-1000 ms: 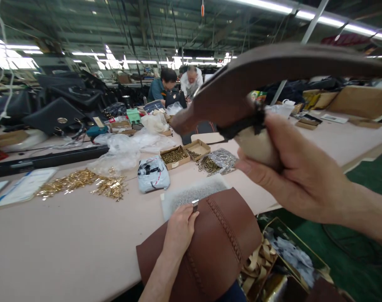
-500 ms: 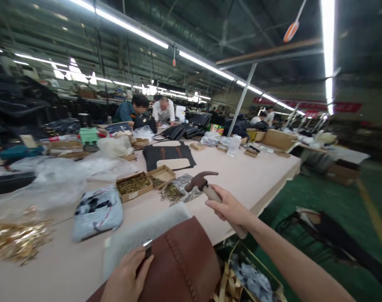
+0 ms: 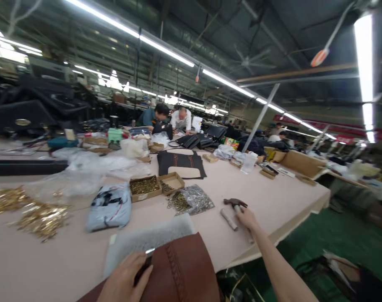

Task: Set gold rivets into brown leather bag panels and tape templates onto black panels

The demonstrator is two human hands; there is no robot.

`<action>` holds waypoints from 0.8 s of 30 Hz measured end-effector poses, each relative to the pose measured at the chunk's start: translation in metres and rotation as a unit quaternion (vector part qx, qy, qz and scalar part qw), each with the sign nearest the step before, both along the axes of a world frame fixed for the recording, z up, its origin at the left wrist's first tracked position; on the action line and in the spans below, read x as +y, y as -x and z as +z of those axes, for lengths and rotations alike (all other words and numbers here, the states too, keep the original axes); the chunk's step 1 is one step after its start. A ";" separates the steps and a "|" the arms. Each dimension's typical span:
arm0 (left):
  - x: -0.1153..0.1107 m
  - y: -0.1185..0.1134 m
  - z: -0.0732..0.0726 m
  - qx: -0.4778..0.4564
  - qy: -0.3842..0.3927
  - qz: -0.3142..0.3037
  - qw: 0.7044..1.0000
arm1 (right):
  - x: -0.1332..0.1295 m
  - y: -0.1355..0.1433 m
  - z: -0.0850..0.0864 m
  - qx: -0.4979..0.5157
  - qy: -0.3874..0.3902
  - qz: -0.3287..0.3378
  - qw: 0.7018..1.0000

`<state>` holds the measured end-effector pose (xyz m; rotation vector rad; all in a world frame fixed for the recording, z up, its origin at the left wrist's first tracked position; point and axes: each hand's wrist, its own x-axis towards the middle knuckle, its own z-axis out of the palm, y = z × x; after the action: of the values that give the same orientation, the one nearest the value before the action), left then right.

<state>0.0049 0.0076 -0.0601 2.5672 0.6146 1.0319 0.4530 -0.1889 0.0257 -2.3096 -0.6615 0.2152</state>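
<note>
My left hand [image 3: 126, 277] is closed at the left edge of a brown leather piece [image 3: 184, 268] with a braided seam. Between its thumb and fingers is a dark thing with a shiny metal end [image 3: 149, 251]; its kind is unclear. The leather lies partly over a pale, rough-topped slab [image 3: 149, 233]. Farther right, my right hand [image 3: 246, 218] is closed round the handle of a claw hammer [image 3: 235, 203], low at the tabletop. Just left of the handle, a short greyish rod [image 3: 229, 219] lies on the table.
Boxes of small brass parts [image 3: 144, 187] and a plastic bag of metal pieces [image 3: 197, 199] lie ahead. A white packet [image 3: 109, 207] and gold-coloured pieces [image 3: 41, 220] are left. Black panels [image 3: 181, 161] lie beyond. Two people [image 3: 181, 119] lean over the far end. The table edge [image 3: 281, 235] runs along the right.
My right hand has carried the hammer from above the leather down and right to the tabletop. The view has turned slightly left. My left hand stays at the leather.
</note>
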 end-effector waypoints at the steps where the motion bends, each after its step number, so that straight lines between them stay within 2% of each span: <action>1: -0.007 0.002 0.012 0.016 0.036 0.003 0.999 | 0.003 0.000 -0.002 -0.015 0.003 0.008 1.000; 4: -0.021 0.004 0.036 0.035 0.120 0.000 0.992 | 0.025 0.013 -0.012 -0.040 -0.020 0.057 0.997; 6: -0.022 0.005 0.040 0.027 0.149 0.006 0.989 | 0.043 0.041 -0.017 -0.007 -0.065 0.138 0.988; 8: -0.022 0.007 0.038 0.011 0.159 0.014 0.987 | 0.055 0.087 -0.017 0.062 -0.106 0.254 0.959; 10: -0.022 0.008 0.034 0.002 0.155 0.022 0.988 | 0.063 0.144 -0.012 0.116 -0.119 0.360 0.918; 13: -0.025 0.009 0.031 0.017 0.130 0.040 0.991 | 0.075 0.226 -0.007 0.109 -0.139 0.450 0.876; 15: -0.026 0.009 0.030 0.028 0.119 0.053 0.991 | 0.086 0.263 -0.012 0.110 -0.171 0.485 0.850; 17: -0.025 0.009 0.030 0.034 0.115 0.059 0.991 | 0.096 0.280 -0.023 0.134 -0.205 0.469 0.849; 19: -0.024 0.008 0.029 0.037 0.115 0.060 0.991 | 0.101 0.278 -0.035 0.156 -0.235 0.391 0.876; 22: -0.023 0.008 0.031 0.041 0.115 0.064 0.990 | 0.092 0.249 -0.042 0.143 -0.262 0.238 0.924; 24: -0.025 0.011 0.034 0.050 0.121 0.070 0.989 | 0.078 0.220 -0.038 0.120 -0.251 0.204 0.939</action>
<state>-0.0059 -0.0178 -0.0262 2.4015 0.8990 0.8157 0.2331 -0.1112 -0.0123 -1.6120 -0.9401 0.4559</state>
